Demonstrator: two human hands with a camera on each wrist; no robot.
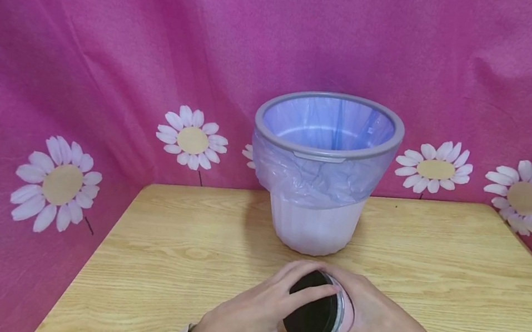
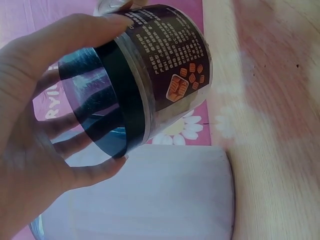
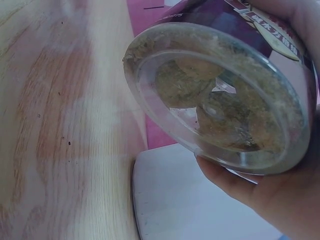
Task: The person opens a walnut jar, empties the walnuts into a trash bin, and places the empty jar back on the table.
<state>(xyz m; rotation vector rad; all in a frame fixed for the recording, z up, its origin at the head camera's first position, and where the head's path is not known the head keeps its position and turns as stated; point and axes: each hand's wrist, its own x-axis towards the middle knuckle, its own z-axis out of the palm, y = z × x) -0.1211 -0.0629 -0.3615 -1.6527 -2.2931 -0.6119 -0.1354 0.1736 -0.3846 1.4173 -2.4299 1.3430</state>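
Observation:
A clear plastic jar with a dark printed label lies tilted between both hands, its black lid to the left. Waffle-like biscuits are pictured on the label. My left hand grips the lid, fingers spread round its rim and one finger across its top. Around the jar's body, my right hand curls from the other side. Brownish crumbs or pieces show through the jar's clear base in the right wrist view. The hands are over the table in front of the bin.
Behind the hands stands a pale waste bin with a grey rim ring and a bluish plastic liner folded over its edge. It rests on a wood-grain table. A pink cloth with white daisies hangs behind and at the sides.

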